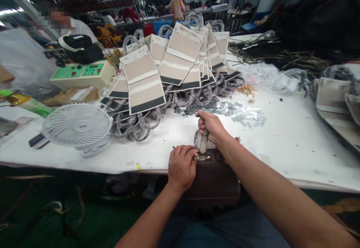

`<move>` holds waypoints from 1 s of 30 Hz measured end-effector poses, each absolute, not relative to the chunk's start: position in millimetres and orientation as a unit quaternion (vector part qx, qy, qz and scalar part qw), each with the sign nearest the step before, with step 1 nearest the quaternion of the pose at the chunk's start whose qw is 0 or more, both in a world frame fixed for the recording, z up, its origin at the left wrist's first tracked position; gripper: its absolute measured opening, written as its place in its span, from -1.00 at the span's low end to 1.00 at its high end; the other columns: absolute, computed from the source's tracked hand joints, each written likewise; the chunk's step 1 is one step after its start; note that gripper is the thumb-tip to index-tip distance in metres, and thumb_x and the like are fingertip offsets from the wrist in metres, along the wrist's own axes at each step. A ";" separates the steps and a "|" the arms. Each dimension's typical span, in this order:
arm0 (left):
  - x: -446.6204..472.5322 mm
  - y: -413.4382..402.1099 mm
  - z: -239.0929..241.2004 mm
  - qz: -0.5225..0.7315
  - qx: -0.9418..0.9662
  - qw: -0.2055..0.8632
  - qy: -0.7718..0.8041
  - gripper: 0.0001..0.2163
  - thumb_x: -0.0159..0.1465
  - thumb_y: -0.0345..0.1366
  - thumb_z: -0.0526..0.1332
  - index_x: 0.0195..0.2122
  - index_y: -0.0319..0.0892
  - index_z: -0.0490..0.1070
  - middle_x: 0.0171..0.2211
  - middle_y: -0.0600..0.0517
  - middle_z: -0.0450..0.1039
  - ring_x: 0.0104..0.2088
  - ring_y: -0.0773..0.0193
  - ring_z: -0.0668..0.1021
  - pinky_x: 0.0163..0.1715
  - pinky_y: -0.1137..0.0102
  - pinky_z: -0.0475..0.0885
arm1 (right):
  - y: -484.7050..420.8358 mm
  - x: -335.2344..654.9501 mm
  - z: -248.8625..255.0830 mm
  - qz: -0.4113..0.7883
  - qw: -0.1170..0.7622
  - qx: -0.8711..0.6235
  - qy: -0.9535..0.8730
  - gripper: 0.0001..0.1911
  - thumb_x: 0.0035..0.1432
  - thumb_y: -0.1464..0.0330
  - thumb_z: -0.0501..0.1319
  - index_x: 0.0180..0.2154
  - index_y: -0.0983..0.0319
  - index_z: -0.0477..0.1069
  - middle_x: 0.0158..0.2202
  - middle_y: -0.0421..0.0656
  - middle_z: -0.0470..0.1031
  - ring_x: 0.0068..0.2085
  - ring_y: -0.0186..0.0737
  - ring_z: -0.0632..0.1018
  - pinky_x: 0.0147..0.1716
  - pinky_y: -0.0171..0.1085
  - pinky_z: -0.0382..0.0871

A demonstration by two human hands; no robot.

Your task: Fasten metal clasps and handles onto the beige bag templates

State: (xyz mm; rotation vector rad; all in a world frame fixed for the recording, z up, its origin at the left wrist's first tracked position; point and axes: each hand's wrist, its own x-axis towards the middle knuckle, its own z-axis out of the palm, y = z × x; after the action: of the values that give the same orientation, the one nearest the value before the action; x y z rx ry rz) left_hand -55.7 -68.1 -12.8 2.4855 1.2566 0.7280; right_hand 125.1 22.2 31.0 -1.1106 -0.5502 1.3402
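A dark brown bag (213,180) rests on my lap against the front edge of the white table (292,139). My left hand (181,165) is closed on the bag's top edge beside a small metal fitting (202,158). My right hand (210,126) is closed in a fist around the plastic-wrapped handle (201,143) that stands up from the bag just above that fitting.
A big pile of beige bags with wrapped handles (171,64) covers the table's middle. A white desk fan (77,126) stands at the left, a green-panelled machine (84,73) behind it. Plastic scraps (242,111) and gold fittings (246,89) lie right of centre. People work in the background.
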 end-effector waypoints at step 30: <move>-58.3 -207.3 127.6 0.570 0.721 0.308 0.245 -0.44 0.39 -0.21 0.23 0.38 0.00 0.12 0.37 -0.18 0.19 0.28 -0.05 0.42 0.22 0.04 0.49 | -264.8 146.9 168.4 0.224 0.566 -0.607 -0.511 -0.57 0.07 0.08 0.47 -0.05 0.10 0.67 -0.09 -0.04 0.71 -0.04 0.16 0.68 0.02 0.03 0.60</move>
State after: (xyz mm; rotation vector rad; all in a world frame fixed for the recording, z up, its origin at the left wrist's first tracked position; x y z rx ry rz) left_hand -58.3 -207.3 127.6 1.9069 0.6485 1.5077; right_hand 146.9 -264.8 168.4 -1.4266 -1.2012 0.5267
